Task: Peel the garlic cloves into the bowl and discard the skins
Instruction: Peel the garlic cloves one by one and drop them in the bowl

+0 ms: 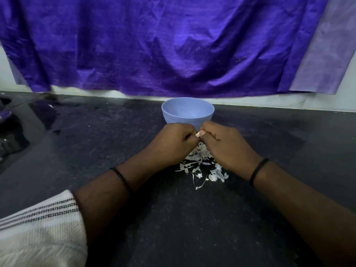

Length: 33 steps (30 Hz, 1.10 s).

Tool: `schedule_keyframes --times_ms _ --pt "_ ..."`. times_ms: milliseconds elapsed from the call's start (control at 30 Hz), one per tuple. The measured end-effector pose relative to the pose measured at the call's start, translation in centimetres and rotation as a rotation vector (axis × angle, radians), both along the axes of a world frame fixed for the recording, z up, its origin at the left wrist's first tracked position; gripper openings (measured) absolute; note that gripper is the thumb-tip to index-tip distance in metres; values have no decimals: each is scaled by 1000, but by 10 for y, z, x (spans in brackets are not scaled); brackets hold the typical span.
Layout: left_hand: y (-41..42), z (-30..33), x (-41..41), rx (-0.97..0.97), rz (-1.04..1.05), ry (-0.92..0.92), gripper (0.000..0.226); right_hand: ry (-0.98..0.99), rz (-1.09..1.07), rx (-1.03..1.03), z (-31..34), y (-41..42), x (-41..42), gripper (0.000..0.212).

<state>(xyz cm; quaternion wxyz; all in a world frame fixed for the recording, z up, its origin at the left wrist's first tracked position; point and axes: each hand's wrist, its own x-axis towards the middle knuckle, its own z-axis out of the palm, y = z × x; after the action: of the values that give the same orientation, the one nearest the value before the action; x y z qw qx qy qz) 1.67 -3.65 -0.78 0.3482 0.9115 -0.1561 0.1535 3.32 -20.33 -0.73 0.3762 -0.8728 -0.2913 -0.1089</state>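
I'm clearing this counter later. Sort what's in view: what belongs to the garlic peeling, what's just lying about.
Job:
- garlic clove, pinched between left hand and right hand
- blue bowl
- heap of skins below the hands

Lying about:
- purple cloth hanging behind
- dark object at the counter's left edge

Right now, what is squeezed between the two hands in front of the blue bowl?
A small pale garlic clove, pinched by the left hand and right hand, as the head view shows.

Matt plastic bowl [187,110], papery garlic skins [202,166], glossy dark stone counter [96,132], sheeny purple cloth [154,45].
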Motion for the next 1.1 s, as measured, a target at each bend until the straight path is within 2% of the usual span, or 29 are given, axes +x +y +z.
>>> schedule_keyframes --times_ms 133,233,300,400,567,733,900,1100 --pt "3 -1 0 91 -35 -107 26 80 -32 -97 6 -2 -2 27" --pt "3 0 2 210 -71 -173 24 216 -50 -127 11 -3 -2 38" --pt "2 2 2 246 -77 -192 25 335 -48 -55 12 -2 -1 43" --pt "0 4 1 233 -72 -202 26 515 -37 143 15 1 -3 38" --pt "-3 3 2 206 -62 -175 23 589 -36 276 17 8 -11 31" --pt "-10 -3 4 13 -8 -141 31 529 -69 325 14 12 -11 22" --pt "-14 -1 4 -119 8 -119 21 461 -84 340 13 15 -11 25" --pt "-10 4 -1 -491 -59 89 30 592 66 426 16 8 -5 28"
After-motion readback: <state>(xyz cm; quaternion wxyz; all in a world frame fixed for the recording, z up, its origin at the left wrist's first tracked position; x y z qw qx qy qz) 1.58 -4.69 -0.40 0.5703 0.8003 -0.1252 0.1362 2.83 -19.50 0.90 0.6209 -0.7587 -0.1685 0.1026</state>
